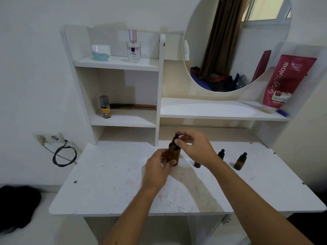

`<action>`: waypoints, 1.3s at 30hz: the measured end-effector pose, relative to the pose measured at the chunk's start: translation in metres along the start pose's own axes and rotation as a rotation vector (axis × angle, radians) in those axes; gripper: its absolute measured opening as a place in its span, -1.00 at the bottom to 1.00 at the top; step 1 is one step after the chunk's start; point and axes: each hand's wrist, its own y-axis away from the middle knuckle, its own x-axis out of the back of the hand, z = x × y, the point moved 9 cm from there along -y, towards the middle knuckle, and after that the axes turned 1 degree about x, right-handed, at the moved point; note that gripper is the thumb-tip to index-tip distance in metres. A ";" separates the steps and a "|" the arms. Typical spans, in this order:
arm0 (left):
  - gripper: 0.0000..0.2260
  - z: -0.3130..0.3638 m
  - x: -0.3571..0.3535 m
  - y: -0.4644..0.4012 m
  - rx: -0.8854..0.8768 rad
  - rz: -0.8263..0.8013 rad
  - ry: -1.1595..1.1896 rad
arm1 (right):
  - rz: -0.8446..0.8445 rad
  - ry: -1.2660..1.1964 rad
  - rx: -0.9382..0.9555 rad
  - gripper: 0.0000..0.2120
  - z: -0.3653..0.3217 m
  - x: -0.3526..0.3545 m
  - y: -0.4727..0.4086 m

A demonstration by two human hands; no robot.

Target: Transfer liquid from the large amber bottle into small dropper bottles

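The left hand (pixel 158 169) wraps its curled fingers round the large amber glass bottle (pixel 174 153) standing upright on the white tabletop (pixel 109 188). The right hand (pixel 196 147) pinches its black dropper cap (pixel 176 138). Just beyond to the right stand two small amber dropper bottles (pixel 240 161), upright and untouched.

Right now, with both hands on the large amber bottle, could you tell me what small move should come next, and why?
Probably twist the dropper cap loose: the right hand pinches it, the left hand holds the large amber bottle upright, and the cap looks seated.
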 end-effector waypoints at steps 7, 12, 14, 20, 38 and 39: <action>-0.68 0.000 0.000 0.001 -0.001 0.004 -0.002 | 0.007 -0.018 -0.003 -0.73 0.001 0.004 -0.005; -0.68 -0.002 0.000 -0.001 0.013 0.007 0.009 | -0.085 0.022 0.043 -0.75 -0.002 -0.002 -0.007; -0.68 -0.002 0.001 -0.001 0.007 0.015 -0.005 | -0.077 0.025 0.016 -0.77 0.000 -0.002 -0.008; -0.67 0.002 0.001 0.001 -0.003 0.026 -0.058 | -0.018 0.010 -0.026 -0.84 0.004 -0.001 -0.007; -0.56 0.009 0.002 0.010 0.015 0.017 -0.144 | 0.042 0.117 0.008 -0.55 -0.007 -0.002 0.015; -0.54 0.009 0.002 0.010 0.022 0.021 -0.154 | 0.084 0.133 0.011 -0.50 -0.008 0.001 0.019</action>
